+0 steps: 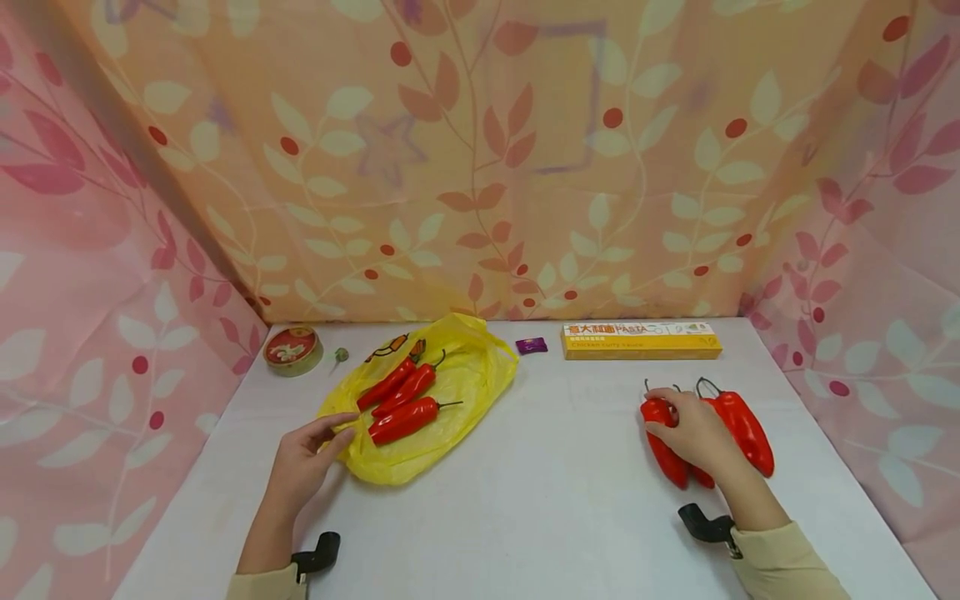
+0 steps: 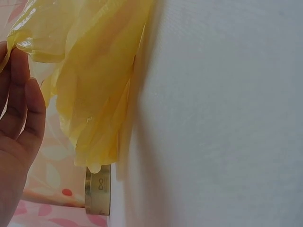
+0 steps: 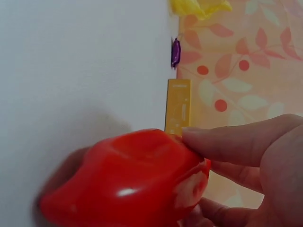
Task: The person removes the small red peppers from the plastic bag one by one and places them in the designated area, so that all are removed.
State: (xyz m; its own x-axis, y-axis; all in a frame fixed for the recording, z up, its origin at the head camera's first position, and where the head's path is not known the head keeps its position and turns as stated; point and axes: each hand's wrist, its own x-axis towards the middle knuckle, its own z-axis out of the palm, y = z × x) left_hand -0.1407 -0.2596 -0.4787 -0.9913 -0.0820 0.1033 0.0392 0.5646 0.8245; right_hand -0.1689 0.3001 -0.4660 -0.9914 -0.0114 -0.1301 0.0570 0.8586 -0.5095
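Observation:
On the left, a yellow plastic bag (image 1: pixel 480 379) lies spread with its mouth open, and three red chili peppers (image 1: pixel 405 421) show on it, stems pointing right and up. My left hand (image 1: pixel 303 457) pinches the bag's near left edge between thumb and fingers; the left wrist view shows the thin film lifted at the fingertips (image 2: pixel 20 66). Over at the right, my right hand (image 1: pixel 696 432) grips a red pepper (image 1: pixel 664 454) near its stem end, thumb on one side and fingers on the other. Other red peppers (image 1: pixel 750 433) lie beside and partly under this hand.
A yellow pasta box (image 1: pixel 641 342) stands along the back wall at right, with a small purple packet (image 1: pixel 532 345) left of it. A round tin (image 1: pixel 293 350) and a small green lollipop-like item (image 1: pixel 341 356) sit at back left. Patterned cloth walls enclose the white table (image 1: pixel 555 500).

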